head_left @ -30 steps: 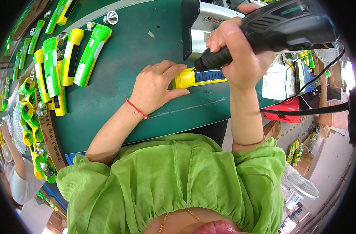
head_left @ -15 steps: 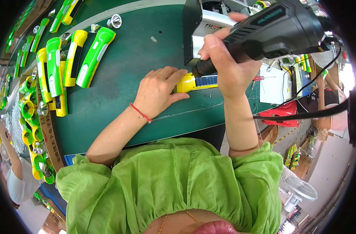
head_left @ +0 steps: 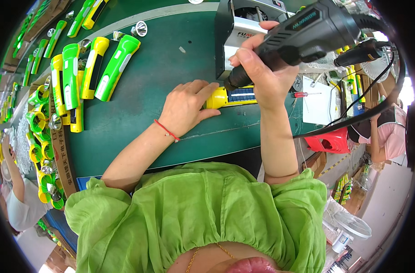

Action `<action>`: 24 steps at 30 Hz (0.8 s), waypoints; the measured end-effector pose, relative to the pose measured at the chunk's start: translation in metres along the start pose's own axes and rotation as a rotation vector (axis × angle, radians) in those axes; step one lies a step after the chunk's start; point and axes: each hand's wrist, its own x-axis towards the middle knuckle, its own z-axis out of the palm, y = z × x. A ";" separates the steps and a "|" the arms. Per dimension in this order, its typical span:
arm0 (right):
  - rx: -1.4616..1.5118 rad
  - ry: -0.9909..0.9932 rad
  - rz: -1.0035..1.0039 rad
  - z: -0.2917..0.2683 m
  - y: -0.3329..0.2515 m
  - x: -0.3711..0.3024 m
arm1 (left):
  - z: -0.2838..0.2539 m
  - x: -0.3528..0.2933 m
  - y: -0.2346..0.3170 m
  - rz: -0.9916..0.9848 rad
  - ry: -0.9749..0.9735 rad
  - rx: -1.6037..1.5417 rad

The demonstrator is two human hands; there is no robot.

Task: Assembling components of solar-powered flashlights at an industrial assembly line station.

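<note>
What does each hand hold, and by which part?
Right hand: the black power tool, around its front part. Left hand: the yellow flashlight, by its wide head.

We lose the handle end of the yellow flashlight (head_left: 219, 97) behind the right hand (head_left: 270, 76), while the left hand (head_left: 185, 102) covers some of its head; we cannot tell what sits at the tip of the black power driver (head_left: 303, 32), and our view's left edge cuts off a co-worker (head_left: 26, 207)

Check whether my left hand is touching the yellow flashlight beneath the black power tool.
Touching. The head view shows the left hand gripping the yellow flashlight by its wide end, fingers against the far side, thumb against the near.
</note>
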 end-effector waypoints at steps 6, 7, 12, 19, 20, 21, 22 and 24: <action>-0.066 -0.098 -0.082 0.002 0.003 -0.002 | -0.002 0.000 -0.001 -0.023 -0.042 -0.010; -0.013 -0.061 -0.082 0.005 0.006 -0.001 | -0.002 0.000 -0.001 -0.019 -0.036 -0.007; -0.025 -0.044 -0.019 0.000 0.006 -0.003 | -0.001 0.002 -0.001 -0.008 -0.028 -0.016; 0.102 -0.027 0.101 0.006 0.011 0.004 | -0.004 0.002 -0.003 -0.030 -0.063 0.007; 0.100 -0.027 0.097 0.005 0.010 0.003 | -0.004 0.001 -0.003 -0.024 -0.060 0.009; 0.079 -0.063 0.063 0.003 0.008 0.002 | -0.005 0.001 -0.003 -0.018 -0.056 0.010; 0.064 -0.097 0.030 -0.001 0.008 0.002 | -0.004 0.002 -0.002 -0.018 -0.056 0.014; 0.104 -0.088 0.021 -0.003 0.010 0.001 | -0.002 0.004 0.000 -0.006 -0.055 0.028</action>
